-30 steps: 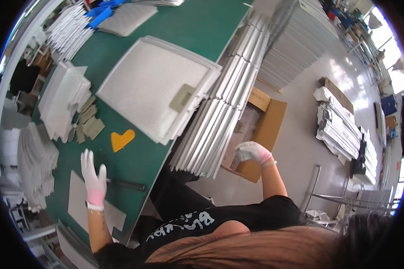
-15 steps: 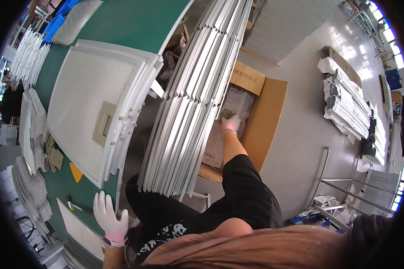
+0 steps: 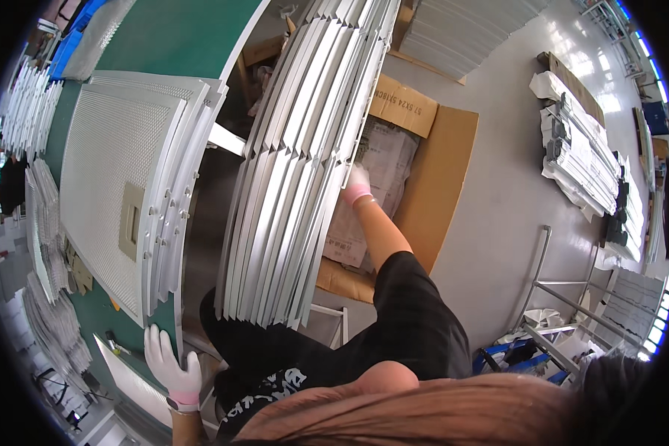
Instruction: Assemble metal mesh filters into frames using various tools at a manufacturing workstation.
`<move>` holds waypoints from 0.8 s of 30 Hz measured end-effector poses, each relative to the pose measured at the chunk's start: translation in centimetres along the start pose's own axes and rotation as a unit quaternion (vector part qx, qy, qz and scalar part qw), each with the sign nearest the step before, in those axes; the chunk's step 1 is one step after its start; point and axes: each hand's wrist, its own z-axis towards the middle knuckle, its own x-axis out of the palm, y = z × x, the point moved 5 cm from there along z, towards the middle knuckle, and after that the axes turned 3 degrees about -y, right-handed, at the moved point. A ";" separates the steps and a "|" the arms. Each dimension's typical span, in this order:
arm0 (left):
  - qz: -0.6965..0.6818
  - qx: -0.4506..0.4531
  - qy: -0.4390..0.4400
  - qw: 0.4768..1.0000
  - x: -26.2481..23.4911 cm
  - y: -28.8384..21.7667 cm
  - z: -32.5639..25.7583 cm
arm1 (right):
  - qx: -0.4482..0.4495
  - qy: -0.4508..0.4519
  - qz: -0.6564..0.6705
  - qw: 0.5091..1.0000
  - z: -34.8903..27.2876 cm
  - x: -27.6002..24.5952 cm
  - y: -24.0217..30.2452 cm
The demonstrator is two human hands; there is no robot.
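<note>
My left hand [image 3: 169, 368], in a white and pink glove, lies with fingers apart at the edge of the green table [image 3: 189, 33], holding nothing. Just beyond its fingertips is a stack of silver mesh filter panels [image 3: 111, 149]; the top one carries a beige recessed handle [image 3: 131, 221]. My right hand [image 3: 357, 184], gloved likewise, reaches over an open cardboard box [image 3: 442, 178] lined with printed paper [image 3: 386, 160]. It is close against the edge of a tall stack of folded-edge silver panels [image 3: 282, 178]. Its fingertips are blurred and partly hidden there, so their grip cannot be made out.
A flat white panel [image 3: 130, 379] lies beside my left hand. More mesh panels [image 3: 44, 223] line the table's far left side. Wrapped metal parts [image 3: 580, 156] rest on the floor at right, and a metal tube frame [image 3: 565, 297] stands nearer.
My right hand has moved left from the middle of the box to the edge of the silver stack. The view has shifted slightly; my left hand stays spread by the table edge.
</note>
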 end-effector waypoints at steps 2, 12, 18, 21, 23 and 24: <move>-0.002 0.003 0.002 1.000 0.1 0.0 0.2 | 0.004 0.048 -0.026 0.998 1.0 0.4 -0.3; -0.001 -0.018 0.008 1.000 0.2 0.3 0.2 | -0.054 -0.078 -0.089 0.991 -0.9 0.9 -0.7; -0.002 -0.006 -0.001 1.000 0.1 0.1 0.2 | -0.036 -0.095 -0.132 0.986 2.4 -2.7 -1.0; -0.001 -0.004 0.001 1.000 0.1 0.0 0.1 | -0.026 -0.147 -0.202 0.968 4.5 -5.4 -0.8; -0.006 -0.004 0.001 1.000 0.4 0.2 0.1 | -0.012 -0.126 -0.192 0.973 5.9 -5.7 -1.2; -0.007 0.001 -0.006 1.000 0.5 0.3 0.0 | -0.022 -0.120 -0.220 0.968 6.5 -5.7 -1.1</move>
